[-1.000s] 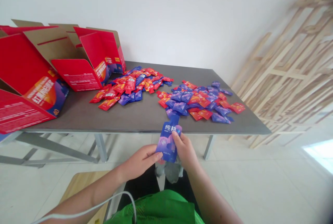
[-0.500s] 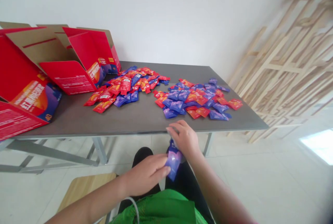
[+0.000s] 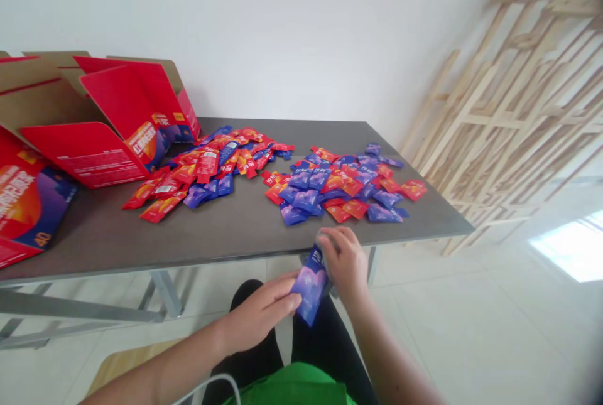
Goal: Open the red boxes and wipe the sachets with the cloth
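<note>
A blue-purple sachet [image 3: 311, 289] with white print near its top hangs tilted above my lap, just off the table's front edge. My left hand [image 3: 266, 307] is closed on its lower left side, thumb in front and fingers behind. At the upper end, my right hand [image 3: 346, 260] is closed with bent fingers on the sachet's top edge. A small greyish, see-through bit shows at the right fingertips; I cannot make out what it is. Just beyond my right hand lies a pile of red-orange and purple sachets [image 3: 306, 199].
Another pile of mixed sachets [image 3: 207, 163] lies farther left on the dark grey table [image 3: 226, 229]. Open red cartons [image 3: 85, 147] stand at the left. Wooden frames [image 3: 490, 116] lean at the right wall. A wooden stool [image 3: 127, 361] is below left.
The view has shifted, so the cartons and piles sit farther left. My hands have turned the sachet slightly, and more of its printed front shows. Both hands keep their hold.
</note>
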